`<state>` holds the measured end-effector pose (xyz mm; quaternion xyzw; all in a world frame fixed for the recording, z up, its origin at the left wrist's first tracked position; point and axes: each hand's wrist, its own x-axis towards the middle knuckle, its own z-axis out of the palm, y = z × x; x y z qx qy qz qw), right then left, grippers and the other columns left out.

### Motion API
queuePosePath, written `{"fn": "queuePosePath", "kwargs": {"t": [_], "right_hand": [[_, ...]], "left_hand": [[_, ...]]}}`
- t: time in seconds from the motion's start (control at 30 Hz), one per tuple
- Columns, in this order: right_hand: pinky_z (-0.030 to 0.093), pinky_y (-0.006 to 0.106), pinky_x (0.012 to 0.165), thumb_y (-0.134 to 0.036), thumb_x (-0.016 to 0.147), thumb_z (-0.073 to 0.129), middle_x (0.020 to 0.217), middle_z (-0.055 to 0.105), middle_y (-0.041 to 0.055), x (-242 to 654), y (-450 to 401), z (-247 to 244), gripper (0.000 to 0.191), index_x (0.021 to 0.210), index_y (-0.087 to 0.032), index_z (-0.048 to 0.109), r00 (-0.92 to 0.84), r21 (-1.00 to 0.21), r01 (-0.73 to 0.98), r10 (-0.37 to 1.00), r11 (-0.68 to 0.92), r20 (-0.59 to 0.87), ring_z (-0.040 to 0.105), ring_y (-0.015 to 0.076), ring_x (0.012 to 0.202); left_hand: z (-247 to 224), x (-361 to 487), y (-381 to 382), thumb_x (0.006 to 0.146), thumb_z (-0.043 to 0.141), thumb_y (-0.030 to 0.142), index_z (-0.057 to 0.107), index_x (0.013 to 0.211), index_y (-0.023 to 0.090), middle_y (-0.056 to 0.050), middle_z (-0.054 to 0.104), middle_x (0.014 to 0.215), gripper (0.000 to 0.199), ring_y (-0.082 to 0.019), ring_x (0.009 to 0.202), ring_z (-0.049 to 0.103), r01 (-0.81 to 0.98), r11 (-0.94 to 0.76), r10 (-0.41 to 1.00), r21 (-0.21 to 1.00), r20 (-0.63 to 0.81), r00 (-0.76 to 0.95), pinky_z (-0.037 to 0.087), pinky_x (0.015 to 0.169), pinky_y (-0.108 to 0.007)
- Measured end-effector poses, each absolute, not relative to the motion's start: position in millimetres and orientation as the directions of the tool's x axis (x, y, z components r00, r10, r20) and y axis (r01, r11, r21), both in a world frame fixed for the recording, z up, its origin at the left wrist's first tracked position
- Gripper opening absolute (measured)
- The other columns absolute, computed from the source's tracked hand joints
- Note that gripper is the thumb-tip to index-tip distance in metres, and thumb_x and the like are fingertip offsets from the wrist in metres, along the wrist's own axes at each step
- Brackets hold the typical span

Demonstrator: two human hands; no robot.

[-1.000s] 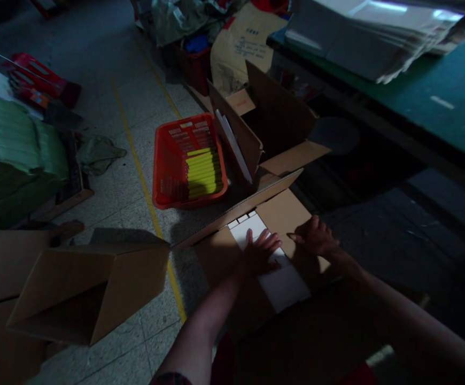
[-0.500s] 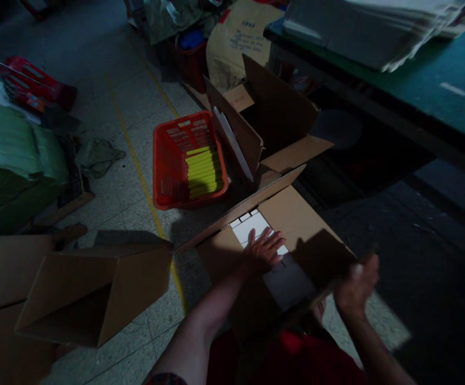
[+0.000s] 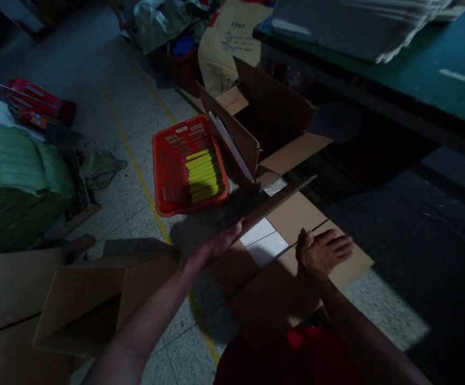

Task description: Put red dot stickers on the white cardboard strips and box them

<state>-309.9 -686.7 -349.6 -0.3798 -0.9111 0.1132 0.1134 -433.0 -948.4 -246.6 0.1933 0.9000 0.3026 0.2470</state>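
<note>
In front of me stands a cardboard carton (image 3: 256,305), its near flap folded down over part of the opening. White boxes (image 3: 265,241) show through the gap between the flaps. My right hand (image 3: 324,250) lies flat on the folded flap, fingers stretched to the right. At the far left corner my left hand (image 3: 226,239) touches the outside of the far flap (image 3: 280,200), which tilts inward. Its fingers are extended, partly hidden by the flap, and hold nothing.
Beyond the carton, an orange-red basket (image 3: 160,182) holds yellow sticks (image 3: 204,174). Beside it is a larger open carton (image 3: 274,96). More cartons (image 3: 88,294) stand at lower left, with green wrapped bundles (image 3: 16,166) behind. A green table (image 3: 449,101) carries stacked sheets (image 3: 336,27).
My right hand has brought the near flap down over the white boxes. My left hand has left the boxes and moved to the far flap, which now leans further inward.
</note>
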Motion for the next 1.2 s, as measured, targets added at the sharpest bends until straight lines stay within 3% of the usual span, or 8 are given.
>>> {"fn": "queuePosePath", "kwargs": {"t": [0.07,0.2,0.37,0.7,0.8,0.97,1.1,1.2], "right_hand": [[0.015,0.069,0.103,-0.041,0.095,0.034,0.15,0.009,0.0356,-309.9,-685.1,-356.0,0.071,0.146,0.007,0.025,-0.674,-0.314,0.66,0.722,0.683,0.154,0.002,0.0459,0.14],[0.016,0.067,0.103,-0.04,0.095,0.033,0.151,0.011,0.0337,-309.1,-683.1,-362.8,0.067,0.145,0.005,0.03,-0.662,-0.315,0.663,0.728,0.679,0.178,0.004,0.0443,0.14],[0.016,0.066,0.104,-0.043,0.096,0.031,0.149,0.011,0.036,-311.8,-686.1,-357.8,0.069,0.145,0.006,0.029,-0.657,-0.255,0.698,0.74,0.669,0.143,0.001,0.045,0.14],[0.013,0.069,0.102,-0.063,0.088,0.043,0.146,0.018,0.0374,-332.0,-673.0,-345.8,0.093,0.145,0.009,0.025,-0.737,-0.181,0.652,0.672,0.736,0.073,0.008,0.0481,0.137],[0.009,0.073,0.1,-0.063,0.091,0.038,0.142,0.03,0.0337,-345.5,-667.4,-341.5,0.089,0.146,0.004,0.025,-0.761,-0.159,0.631,0.646,0.76,0.067,0.019,0.0455,0.134],[0.011,0.07,0.101,-0.066,0.09,0.036,0.139,0.037,0.03,-350.3,-665.5,-342.6,0.087,0.145,0.001,0.028,-0.751,-0.159,0.64,0.656,0.751,0.074,0.026,0.0418,0.13],[0.007,0.069,0.104,-0.068,0.089,0.034,0.142,0.035,0.0294,-346.7,-665.9,-345.6,0.09,0.144,0.003,0.029,-0.735,-0.197,0.647,0.671,0.737,0.098,0.025,0.0402,0.132],[0.003,0.068,0.105,-0.069,0.089,0.032,0.145,0.031,0.0302,-346.2,-665.3,-348.1,0.092,0.144,0.004,0.028,-0.74,-0.243,0.635,0.668,0.733,0.081,0.021,0.0402,0.135]], "left_hand": [[-270.5,-397.4,-925.4,0.094,0.031,0.054,0.044,0.141,0.029,-0.008,0.042,0.149,0.055,-0.028,0.138,0.037,0.216,0.785,0.493,0.581,-0.375,-0.785,0.035,0.109,-0.051],[-304.9,-338.6,-897.7,0.09,0.035,0.06,0.025,0.15,0.031,-0.014,0.006,0.16,0.067,-0.04,0.146,0.003,0.263,0.931,0.34,0.252,-0.345,-0.875,0.011,0.104,-0.074],[-333.7,-327.5,-886.6,0.078,0.037,0.077,0.027,0.15,0.027,-0.022,0.007,0.158,0.088,-0.046,0.144,0.001,0.295,0.949,0.315,0.114,-0.235,-0.92,0.003,0.099,-0.079],[-340.3,-320.6,-881.7,0.074,0.042,0.08,0.025,0.151,0.02,-0.026,0.009,0.157,0.099,-0.047,0.143,-0.001,0.301,0.947,0.321,0.115,-0.257,-0.912,0.002,0.1,-0.078],[-328.6,-328.9,-885.6,0.075,0.045,0.078,0.031,0.149,0.02,-0.025,0.014,0.156,0.095,-0.048,0.143,0.004,0.302,0.939,0.336,0.163,-0.258,-0.906,0.008,0.103,-0.075],[-316.0,-394.2,-903.8,0.078,0.054,0.067,0.039,0.143,0.02,-0.017,0.05,0.136,0.082,-0.034,0.128,0.043,0.221,0.919,0.317,0.325,-0.281,-0.906,0.034,0.104,-0.05],[-321.1,-440.4,-910.6,0.062,0.067,0.073,0.047,0.131,0.012,-0.015,0.066,0.111,0.095,-0.029,0.106,0.061,0.025,0.93,0.253,0.367,-0.588,-0.768,0.046,0.084,-0.033],[-321.6,-444.6,-911.9,0.055,0.071,0.072,0.048,0.128,0.014,-0.013,0.068,0.11,0.096,-0.028,0.101,0.065,-0.051,0.933,0.216,0.356,-0.668,-0.712,0.048,0.078,-0.03]]}}
